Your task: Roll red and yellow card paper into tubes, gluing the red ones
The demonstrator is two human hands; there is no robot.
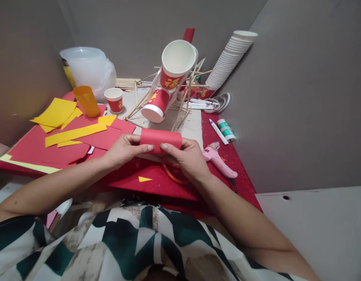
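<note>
A piece of red paper (160,136), rolled into a short tube, is held level over the front of the table. My left hand (126,150) grips its left end, with the thumb on the front and fingers behind or inside the roll. At the right end, my right hand (192,158) holds it the same way, thumb pressed on the lower front. Just behind the roll stands a model of thin wooden sticks (138,103) carrying red-and-white paper cups (171,76). An orange ring (176,180) lies partly hidden under my right hand.
Red paper sheets (48,142) and yellow paper pieces (56,113) spread over the left side, near an orange cup (87,102) and a small paper cup (114,103). To the right are a pink glue gun (218,160), a marker (218,132) and a leaning cup stack (230,58).
</note>
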